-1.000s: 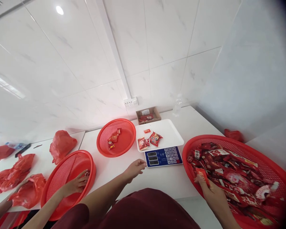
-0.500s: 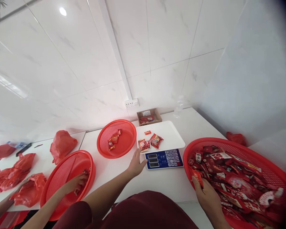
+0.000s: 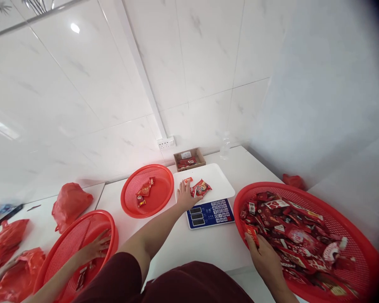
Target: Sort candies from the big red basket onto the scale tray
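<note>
My left hand (image 3: 185, 198) is over the white tray (image 3: 222, 179) of a digital scale (image 3: 210, 213). Its fingers are stretched out over small red snack packets and partly hide them. A patterned red snack packet (image 3: 202, 188) lies just right of the fingers, and a small orange-red packet (image 3: 188, 180) shows by the fingertips. At the near left rim of a big red basket (image 3: 363, 252) heaped with packaged snacks, my right hand (image 3: 267, 259) pinches a small red-orange snack packet (image 3: 252, 234) between thumb and fingers.
A red basket (image 3: 126, 185) with a few packets stands left of the scale. Another person's hand (image 3: 96, 248) reaches into a nearer red basket (image 3: 111, 219). Red plastic bags (image 3: 71, 204) lie at left. A cardboard box (image 3: 203, 162) and a clear bottle (image 3: 225, 147) stand near the wall.
My left hand has moved from the tray's near edge onto the packets. My right hand still holds its packet at the basket. The other person's hand has opened out. The view has shifted slightly.
</note>
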Available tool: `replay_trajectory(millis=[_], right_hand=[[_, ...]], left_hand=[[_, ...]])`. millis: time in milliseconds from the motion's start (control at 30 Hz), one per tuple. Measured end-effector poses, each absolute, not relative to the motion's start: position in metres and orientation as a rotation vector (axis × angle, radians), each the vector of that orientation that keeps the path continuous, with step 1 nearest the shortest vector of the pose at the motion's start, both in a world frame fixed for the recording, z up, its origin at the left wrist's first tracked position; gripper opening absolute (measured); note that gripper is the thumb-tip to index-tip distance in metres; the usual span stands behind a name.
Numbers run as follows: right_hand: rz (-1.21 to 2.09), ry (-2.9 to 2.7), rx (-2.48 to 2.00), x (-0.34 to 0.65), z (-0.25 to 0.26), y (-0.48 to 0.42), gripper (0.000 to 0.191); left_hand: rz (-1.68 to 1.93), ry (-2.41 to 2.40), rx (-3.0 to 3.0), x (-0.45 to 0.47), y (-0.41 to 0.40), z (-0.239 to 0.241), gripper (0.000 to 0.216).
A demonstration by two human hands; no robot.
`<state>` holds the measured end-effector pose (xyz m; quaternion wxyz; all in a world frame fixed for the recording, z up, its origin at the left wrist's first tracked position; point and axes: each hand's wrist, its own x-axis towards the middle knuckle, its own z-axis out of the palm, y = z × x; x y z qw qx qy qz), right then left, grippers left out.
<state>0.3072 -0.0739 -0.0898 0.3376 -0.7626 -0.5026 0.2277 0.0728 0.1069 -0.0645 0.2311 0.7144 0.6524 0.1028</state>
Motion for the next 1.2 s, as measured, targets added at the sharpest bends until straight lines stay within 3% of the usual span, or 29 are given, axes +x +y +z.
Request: replay_trajectory(millis=[233,500,900,1200], right_hand=[[0.58,-1.306,-1.962,0.307,-0.095,-0.073,0.05],[0.607,-1.294,-2.009,0.31,-0.106,-0.071,0.056],[0.576,-1.308,-1.985,0.306,-0.089,-0.072,0.049],[0.659,-1.304,-2.002,0.307,-0.09,-0.072,0.051]], left_hand=[[-0.014,1.784,2.036,0.093,0.138,-0.054,0.099],[0.058,1.804,2.196,0.081,0.128,-0.063,0.06],[0.071,1.806,2.125,0.073,0.115,-0.064,0.058],[0.436,1.764,2.101,0.027,0.069,-0.069,0.064]])
